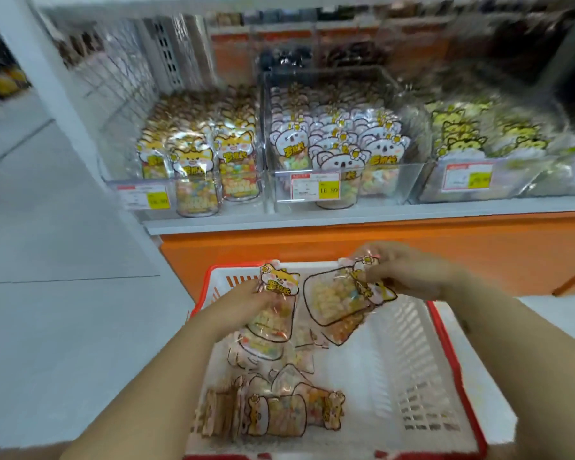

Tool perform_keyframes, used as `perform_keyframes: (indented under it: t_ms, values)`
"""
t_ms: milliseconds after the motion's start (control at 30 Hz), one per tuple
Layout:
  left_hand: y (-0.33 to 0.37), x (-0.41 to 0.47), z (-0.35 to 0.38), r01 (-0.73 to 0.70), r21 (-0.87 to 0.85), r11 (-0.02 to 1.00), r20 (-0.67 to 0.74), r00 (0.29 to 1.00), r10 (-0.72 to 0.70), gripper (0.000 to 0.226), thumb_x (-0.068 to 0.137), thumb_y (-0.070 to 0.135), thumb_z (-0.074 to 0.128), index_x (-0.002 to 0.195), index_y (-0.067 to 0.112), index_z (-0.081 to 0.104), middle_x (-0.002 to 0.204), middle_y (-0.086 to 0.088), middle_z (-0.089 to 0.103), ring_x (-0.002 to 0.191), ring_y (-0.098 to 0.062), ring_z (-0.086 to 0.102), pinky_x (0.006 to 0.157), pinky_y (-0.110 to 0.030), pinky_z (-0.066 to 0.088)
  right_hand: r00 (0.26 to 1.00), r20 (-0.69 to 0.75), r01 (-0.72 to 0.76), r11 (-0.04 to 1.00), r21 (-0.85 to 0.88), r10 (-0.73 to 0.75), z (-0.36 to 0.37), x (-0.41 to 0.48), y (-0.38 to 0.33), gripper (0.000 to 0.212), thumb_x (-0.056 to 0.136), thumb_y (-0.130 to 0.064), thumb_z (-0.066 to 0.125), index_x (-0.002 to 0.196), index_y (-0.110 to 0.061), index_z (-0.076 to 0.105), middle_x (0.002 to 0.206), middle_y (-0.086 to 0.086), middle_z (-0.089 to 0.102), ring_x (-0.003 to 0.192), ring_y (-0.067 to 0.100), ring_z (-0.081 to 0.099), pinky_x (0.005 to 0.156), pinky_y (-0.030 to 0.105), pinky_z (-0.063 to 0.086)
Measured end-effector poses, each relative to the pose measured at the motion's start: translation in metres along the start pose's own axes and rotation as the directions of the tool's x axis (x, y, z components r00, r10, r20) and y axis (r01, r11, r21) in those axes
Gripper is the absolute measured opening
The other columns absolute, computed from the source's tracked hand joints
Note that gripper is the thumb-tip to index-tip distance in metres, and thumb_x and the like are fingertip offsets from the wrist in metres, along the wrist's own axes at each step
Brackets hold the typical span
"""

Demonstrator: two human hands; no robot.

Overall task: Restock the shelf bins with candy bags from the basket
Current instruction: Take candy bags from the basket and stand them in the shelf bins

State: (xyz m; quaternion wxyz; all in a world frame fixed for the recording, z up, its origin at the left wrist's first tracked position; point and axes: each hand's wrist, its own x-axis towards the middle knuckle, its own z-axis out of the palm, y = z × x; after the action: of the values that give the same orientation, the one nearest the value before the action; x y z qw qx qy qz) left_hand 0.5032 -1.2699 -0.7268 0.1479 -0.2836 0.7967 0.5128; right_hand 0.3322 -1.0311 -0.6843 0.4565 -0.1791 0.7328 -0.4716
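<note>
A white basket with a red rim (412, 360) sits below me with several candy bags (279, 413) lying in its left half. My left hand (243, 303) grips an upright candy bag with a yellow cat header (278, 293) above the basket's far left corner. My right hand (409, 270) holds a second candy bag (336, 300) by its top, tilted, over the basket's far edge. On the shelf above stand clear bins: a left bin (193, 154) of yellow cat bags and a middle bin (339, 151) of white koala bags.
A third clear bin (478, 154) with yellowish bags stands at the right of the shelf. Price tags (315, 186) hang on the bin fronts. An orange shelf base (412, 247) runs behind the basket. Grey floor (63, 260) lies to the left.
</note>
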Motion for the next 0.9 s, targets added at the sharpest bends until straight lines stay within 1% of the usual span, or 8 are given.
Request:
perform_keyframes:
  t_ms: [100,167,267,367,467,633,800,900]
  values:
    - [0.027,-0.026,-0.02,-0.06,0.037,0.998,-0.048,0.997,0.062,0.019,0.099,0.04,0.055,0.109,0.024,0.058,0.134,-0.005,0.052,0.096,-0.031,0.065,0.082,-0.032,0.054,0.996,0.019,0.082,0.997,0.003,-0.082,-0.001,-0.024,-0.046,0.031,0.078,-0.007,0.075,0.107,-0.017,0.067,0.087,0.023,0.061,0.071,0.027,0.054,0.062,0.032,0.039]
    - [0.047,-0.048,-0.032,-0.126,0.112,0.986,-0.086,0.987,0.136,0.019,0.102,0.035,0.052,0.115,0.022,0.057,0.102,-0.001,0.068,0.099,-0.03,0.064,0.085,-0.035,0.053,0.989,0.004,0.145,0.988,0.042,-0.146,-0.002,-0.04,-0.074,0.028,0.09,0.008,0.06,0.11,-0.012,0.062,0.075,0.008,0.059,0.058,0.014,0.053,0.047,0.02,0.038]
    - [0.059,-0.07,-0.044,-0.204,0.179,0.962,-0.096,0.97,0.224,0.032,0.101,0.044,0.052,0.125,0.022,0.056,0.098,0.01,0.065,0.087,-0.009,0.063,0.081,-0.029,0.054,0.975,-0.005,0.223,0.974,0.051,-0.223,0.001,-0.062,-0.1,0.029,0.092,0.006,0.057,0.115,-0.011,0.061,0.094,0.019,0.063,0.064,0.012,0.053,0.047,0.021,0.036]
    - [0.058,-0.085,-0.04,-0.162,-0.156,0.974,0.0,0.987,0.164,0.067,0.084,0.064,0.066,0.137,0.023,0.056,0.135,-0.001,0.063,0.125,-0.018,0.059,0.112,-0.046,0.042,0.972,-0.002,0.234,0.972,0.027,-0.234,0.011,-0.069,-0.099,0.035,0.092,0.003,0.062,0.123,-0.013,0.06,0.108,0.026,0.064,0.071,0.016,0.057,0.051,0.026,0.041]
    - [0.06,-0.096,-0.026,-0.051,-0.531,0.846,0.13,0.981,0.141,0.049,0.094,0.042,0.059,0.133,0.013,0.061,0.128,-0.012,0.068,0.12,-0.028,0.064,0.109,-0.048,0.045,0.955,-0.14,0.261,0.965,-0.028,-0.262,0.019,-0.066,-0.092,0.04,0.089,-0.003,0.069,0.125,-0.019,0.062,0.113,0.026,0.066,0.08,0.02,0.069,0.064,0.035,0.054]
    - [0.064,-0.1,-0.012,-0.055,-0.61,0.79,0.174,0.964,0.201,0.047,0.086,0.026,0.068,0.129,0.01,0.06,0.12,-0.014,0.071,0.109,-0.03,0.069,0.101,-0.05,0.051,0.913,-0.315,0.274,0.962,0.005,-0.258,0.025,-0.055,-0.084,0.038,0.095,-0.01,0.064,0.129,-0.021,0.054,0.041,-0.01,0.047,0.035,0.004,0.038,0.041,0.017,0.03]
    - [0.062,-0.084,-0.013,-0.14,-0.596,0.791,0.034,0.979,0.199,0.031,0.092,0.018,0.067,0.123,0.015,0.064,0.111,-0.004,0.075,0.106,-0.021,0.071,0.099,-0.043,0.052,0.768,-0.479,0.283,0.896,-0.343,-0.426,0.029,-0.052,-0.088,0.054,0.094,-0.025,0.067,0.142,-0.026,0.043,0.092,-0.004,0.06,0.057,0.013,0.054,0.054,0.025,0.04]
    - [0.056,-0.072,-0.02,-0.226,-0.585,0.779,-0.074,0.971,0.226,0.064,0.083,0.027,0.08,0.139,0.016,0.053,0.116,0.0,0.074,0.113,-0.02,0.068,0.105,-0.041,0.047,0.69,-0.52,0.391,0.864,-0.317,-0.503,0.019,-0.064,-0.098,0.065,0.093,-0.024,0.068,0.148,-0.031,0.034,0.116,-0.008,0.057,0.08,0.016,0.063,0.072,0.027,0.048]
